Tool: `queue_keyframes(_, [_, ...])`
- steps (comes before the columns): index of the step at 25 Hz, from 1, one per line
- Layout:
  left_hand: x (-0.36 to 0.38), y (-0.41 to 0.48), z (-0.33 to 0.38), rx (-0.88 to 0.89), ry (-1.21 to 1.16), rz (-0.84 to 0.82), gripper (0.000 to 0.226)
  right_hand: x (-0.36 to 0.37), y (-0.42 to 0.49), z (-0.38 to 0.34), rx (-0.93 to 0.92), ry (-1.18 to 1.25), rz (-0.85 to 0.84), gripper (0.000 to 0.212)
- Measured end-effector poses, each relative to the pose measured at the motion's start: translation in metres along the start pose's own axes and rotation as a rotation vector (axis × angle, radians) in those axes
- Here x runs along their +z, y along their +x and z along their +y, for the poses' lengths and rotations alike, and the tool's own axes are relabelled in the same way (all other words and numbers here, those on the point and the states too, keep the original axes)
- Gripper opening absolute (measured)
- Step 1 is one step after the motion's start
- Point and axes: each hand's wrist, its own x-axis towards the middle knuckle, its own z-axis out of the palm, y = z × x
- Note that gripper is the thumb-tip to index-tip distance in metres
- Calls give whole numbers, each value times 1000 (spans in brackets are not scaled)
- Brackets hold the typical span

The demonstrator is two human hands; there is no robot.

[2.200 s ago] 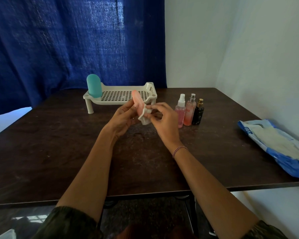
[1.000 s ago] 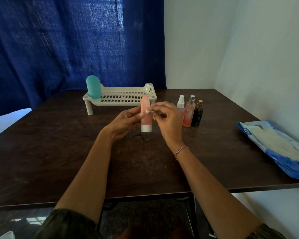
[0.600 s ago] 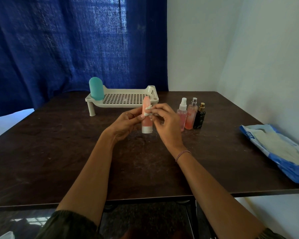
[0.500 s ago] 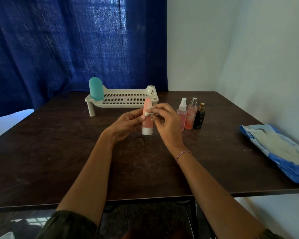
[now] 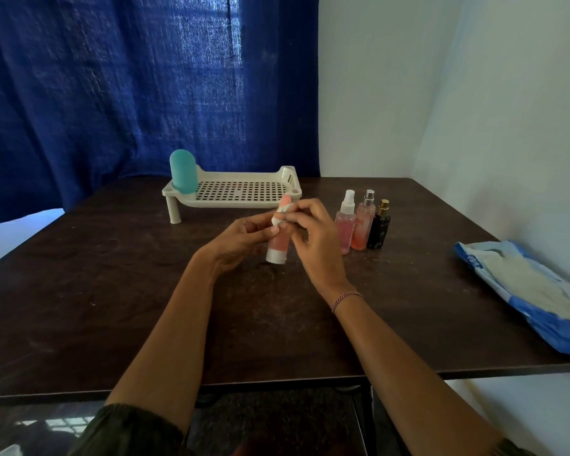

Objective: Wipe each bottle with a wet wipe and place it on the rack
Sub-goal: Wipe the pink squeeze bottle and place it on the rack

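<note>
At frame center, the left hand [image 5: 241, 236] grips the pink bottle [image 5: 278, 240] upright above the table [image 5: 112, 291]; the right hand [image 5: 313, 238] pinches a wet wipe [image 5: 281, 214] against its top. Behind stands the rack [image 5: 241, 192], a teal bottle [image 5: 183, 172] on its left end.

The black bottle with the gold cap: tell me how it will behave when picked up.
The black bottle is tall and narrow, so it probably tips easily. It stands against the orange spray bottle, so a sideways nudge may knock that one too. It looks glossy, perhaps glass: likely slippery under a wet wipe and fragile.
</note>
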Motion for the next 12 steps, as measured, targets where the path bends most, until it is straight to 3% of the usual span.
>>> queue_keyframes(6, [4, 1, 4, -50, 32, -88, 45, -4, 5, 8, 137, -21, 199, 20])
queue_keyframes(8, [5, 1, 4, -49, 25, -103, 47, -6, 6, 10, 172, -47, 211, 22])
queue_keyframes(12, [5, 0, 3, -31, -5, -120, 48, -4, 5, 5, 75, -38, 153, 22])
